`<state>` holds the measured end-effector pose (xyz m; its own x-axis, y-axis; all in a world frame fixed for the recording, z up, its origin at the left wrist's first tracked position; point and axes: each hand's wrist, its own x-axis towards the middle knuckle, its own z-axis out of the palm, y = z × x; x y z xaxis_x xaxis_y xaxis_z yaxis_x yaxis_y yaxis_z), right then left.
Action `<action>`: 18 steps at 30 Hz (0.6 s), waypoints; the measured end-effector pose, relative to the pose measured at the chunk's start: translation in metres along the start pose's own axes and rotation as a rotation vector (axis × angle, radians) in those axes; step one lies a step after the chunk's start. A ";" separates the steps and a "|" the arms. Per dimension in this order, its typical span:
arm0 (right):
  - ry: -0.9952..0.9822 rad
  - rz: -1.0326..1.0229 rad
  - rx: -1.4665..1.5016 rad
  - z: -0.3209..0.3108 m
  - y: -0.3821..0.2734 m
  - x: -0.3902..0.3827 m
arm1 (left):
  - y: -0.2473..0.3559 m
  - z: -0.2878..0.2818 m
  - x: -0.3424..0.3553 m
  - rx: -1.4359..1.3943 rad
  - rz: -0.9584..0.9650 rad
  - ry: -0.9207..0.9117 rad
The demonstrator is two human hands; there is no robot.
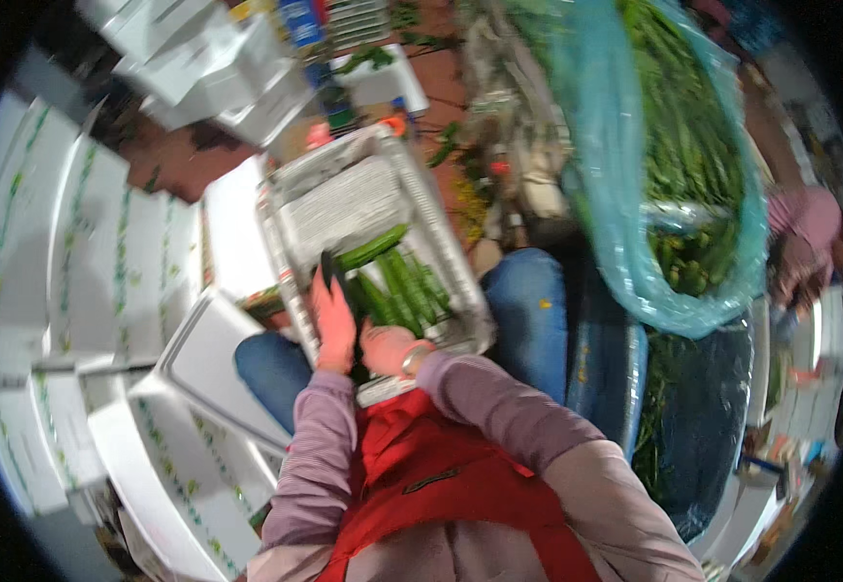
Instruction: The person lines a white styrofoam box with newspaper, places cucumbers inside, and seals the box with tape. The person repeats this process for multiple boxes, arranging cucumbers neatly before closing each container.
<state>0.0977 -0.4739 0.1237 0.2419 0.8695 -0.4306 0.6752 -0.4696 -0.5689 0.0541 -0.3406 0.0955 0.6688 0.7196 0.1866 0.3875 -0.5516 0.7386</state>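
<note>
Long green cucumber-like vegetables (404, 288) lie side by side in the near half of a white plastic crate (477, 325); one more (373, 246) lies slantwise across their far ends. At the crate's left side is my left hand (333, 312), its fingers stretched forward. Along those fingers runs a dark, long thing (330, 268), blurred, whose kind I cannot tell. By the near ends of the vegetables my right hand (389, 350) is closed, its fingers curled in; what they hold, if anything, is hidden. A band circles the right wrist.
Printed paper (346, 209) lines the crate's far half. White foam boxes (97, 228) crowd the left, more foam pieces (198, 58) the far left. To the right stands a blue plastic bag (608, 194) of leafy greens (683, 107). Another person's hand (798, 267) is beyond it.
</note>
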 end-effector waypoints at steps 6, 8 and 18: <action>0.118 -0.272 0.140 -0.071 -0.010 -0.102 | 0.012 0.019 -0.008 0.657 0.016 -0.182; 0.650 -0.418 0.051 -0.121 -0.008 -0.182 | 0.018 0.021 -0.011 0.791 0.044 -0.233; 0.497 0.513 0.095 -0.249 0.252 -0.328 | 0.016 0.007 -0.005 0.543 0.006 -0.222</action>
<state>0.3618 -0.8391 0.2957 0.8162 0.4917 -0.3033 0.3330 -0.8294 -0.4486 0.0611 -0.3557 0.1018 0.7661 0.6426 0.0060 0.6138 -0.7344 0.2898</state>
